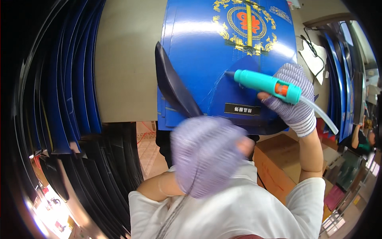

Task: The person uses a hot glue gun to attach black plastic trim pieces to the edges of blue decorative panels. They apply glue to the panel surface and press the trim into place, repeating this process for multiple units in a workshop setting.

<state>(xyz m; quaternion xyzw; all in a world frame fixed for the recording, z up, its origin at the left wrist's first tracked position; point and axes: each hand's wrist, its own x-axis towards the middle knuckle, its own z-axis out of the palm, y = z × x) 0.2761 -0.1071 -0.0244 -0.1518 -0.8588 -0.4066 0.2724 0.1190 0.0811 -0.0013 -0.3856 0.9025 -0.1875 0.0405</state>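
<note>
While the left hand [209,155], striped glove, blurs close to the camera (can't tell if gripping), the right hand [292,110] grips a teal glue gun [254,81], clear glue stick [321,115] out the back. Nozzle's over the blue printed cardboard [191,47] on the counter [127,59]; 1 dark curved flap [173,79] sticks up, left side. More blue boards [83,79] further left.

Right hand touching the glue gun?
Touching: the head view shows the right hand gripping the rear half of the glue gun.
</note>
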